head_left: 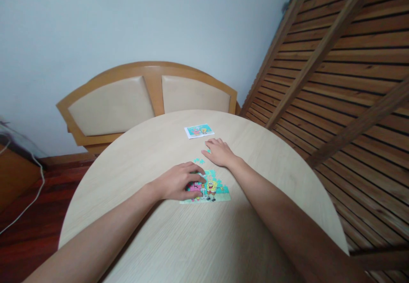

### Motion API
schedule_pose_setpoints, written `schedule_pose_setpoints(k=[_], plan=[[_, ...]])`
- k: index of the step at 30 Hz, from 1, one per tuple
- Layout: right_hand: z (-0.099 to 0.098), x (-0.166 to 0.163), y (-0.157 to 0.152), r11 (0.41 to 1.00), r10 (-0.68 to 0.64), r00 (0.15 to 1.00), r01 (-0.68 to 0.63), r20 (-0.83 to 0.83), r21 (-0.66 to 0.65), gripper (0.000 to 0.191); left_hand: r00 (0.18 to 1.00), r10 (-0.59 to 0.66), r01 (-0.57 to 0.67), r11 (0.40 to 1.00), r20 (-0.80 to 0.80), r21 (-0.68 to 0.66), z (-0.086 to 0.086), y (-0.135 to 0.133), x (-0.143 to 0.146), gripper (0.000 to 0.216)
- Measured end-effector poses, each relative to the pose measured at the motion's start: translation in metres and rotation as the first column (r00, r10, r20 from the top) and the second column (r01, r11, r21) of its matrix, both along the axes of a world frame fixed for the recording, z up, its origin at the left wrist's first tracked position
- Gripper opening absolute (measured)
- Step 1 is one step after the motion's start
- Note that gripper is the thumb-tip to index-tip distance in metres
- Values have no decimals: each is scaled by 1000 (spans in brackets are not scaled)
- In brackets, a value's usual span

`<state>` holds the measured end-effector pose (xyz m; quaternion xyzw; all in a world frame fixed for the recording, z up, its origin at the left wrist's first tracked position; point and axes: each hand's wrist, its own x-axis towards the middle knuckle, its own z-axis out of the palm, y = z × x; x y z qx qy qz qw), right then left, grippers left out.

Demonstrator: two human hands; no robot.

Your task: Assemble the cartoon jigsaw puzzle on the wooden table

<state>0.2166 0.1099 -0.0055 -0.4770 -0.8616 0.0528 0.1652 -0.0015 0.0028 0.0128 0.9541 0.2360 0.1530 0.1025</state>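
A partly assembled jigsaw puzzle (211, 187) with cartoon figures, yellow and pink on teal, lies flat on the table. My left hand (179, 181) rests over its left side, fingers spread and slightly bent, covering part of the picture. Beyond the puzzle's top edge, my right hand (219, 152) is low over the table with thumb and fingers apart. A bit of a teal puzzle piece (208, 150) shows between that thumb and the fingers; the rest is hidden. Several loose teal pieces (199, 161) lie between my two hands.
A small printed picture card (200, 131) with similar cartoon figures lies farther back on the round wooden table (153, 147). Behind the table stands a padded wooden headboard (153, 87) against the wall. Wooden slats (338, 70) lean at the right. A white cable (41, 181) hangs at the left.
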Motion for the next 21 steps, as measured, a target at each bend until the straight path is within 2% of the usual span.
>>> schedule_pose_setpoints(k=[3,6,9,14,21], plan=[[-3,4,-6,996,89,996,-89,-10,26,32,1000,2,-2,1000,-4,-3,-1,1,0,36],[-5,15,-15,970,239,970,-235,-45,67,28,1000,3,-3,1000,-3,-1,-1,1,0,36],[-4,29,-26,946,319,946,-315,-56,81,25,1000,0,0,1000,8,-1,0,0,1,35],[-1,55,-44,949,314,944,-308,-98,71,20,1000,-1,1,1000,-2,-8,2,-2,3,35],[4,84,-61,951,296,923,-309,-245,-16,14,1000,4,-4,1000,-21,-6,1,-2,3,36]])
